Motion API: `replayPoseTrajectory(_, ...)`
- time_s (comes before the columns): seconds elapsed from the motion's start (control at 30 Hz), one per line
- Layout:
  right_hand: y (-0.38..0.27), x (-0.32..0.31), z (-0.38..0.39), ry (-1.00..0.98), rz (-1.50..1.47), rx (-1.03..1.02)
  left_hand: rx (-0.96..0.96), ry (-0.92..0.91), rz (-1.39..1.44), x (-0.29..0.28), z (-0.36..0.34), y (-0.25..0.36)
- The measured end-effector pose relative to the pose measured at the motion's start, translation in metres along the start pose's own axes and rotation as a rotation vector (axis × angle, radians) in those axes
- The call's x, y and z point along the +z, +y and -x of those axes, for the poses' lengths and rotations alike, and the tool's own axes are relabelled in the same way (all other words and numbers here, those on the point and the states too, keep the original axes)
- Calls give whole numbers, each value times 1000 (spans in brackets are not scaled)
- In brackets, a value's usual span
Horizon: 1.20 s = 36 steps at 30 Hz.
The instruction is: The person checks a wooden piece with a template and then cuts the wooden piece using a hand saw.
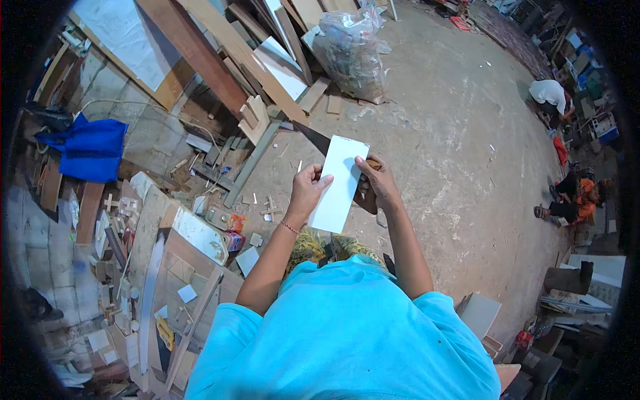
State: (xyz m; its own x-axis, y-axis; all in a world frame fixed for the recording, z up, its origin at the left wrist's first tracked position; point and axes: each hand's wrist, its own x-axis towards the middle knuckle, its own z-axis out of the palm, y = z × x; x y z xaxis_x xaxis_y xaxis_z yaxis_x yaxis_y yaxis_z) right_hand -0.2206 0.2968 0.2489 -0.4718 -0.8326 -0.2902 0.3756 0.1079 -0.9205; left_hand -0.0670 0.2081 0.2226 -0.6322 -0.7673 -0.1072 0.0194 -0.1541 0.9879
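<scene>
Left hand (307,194) and right hand (381,185) near each other, thumbs (326,181) inward, fingers (308,173) apparently curled

White board (335,193) held between left grip (309,192) and right grip (380,183); saw (312,139) behind it, jutting upper left. Blue bag (93,150) at left; clear sack (350,60) on floor (460,173); person in white (548,93), far right.

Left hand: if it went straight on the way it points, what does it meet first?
The white board; the left hand is in contact with its left edge. Past that, probably the dark handsaw blade, though depth is unclear from this one view.
</scene>
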Motion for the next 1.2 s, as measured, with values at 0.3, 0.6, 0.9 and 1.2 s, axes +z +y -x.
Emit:
replayPoseTrajectory(0.3, 0, 19, -46, 71, -32, 11, -103, 54, 181, -15, -34, 4)
replayPoseTrajectory(0.6, -10, 67, -88, -40, -103, 81, -76, 118, 350, -68, -74, 18)
replayPoseTrajectory(0.9, -44, 34, -82, 185, -148, -77, -101, -213, 410, -14, -131, 57)
replayPoseTrajectory(1.2, -68, -85, 39, 664, -297, -329, -263, -809, 338, 165, -128, 49)
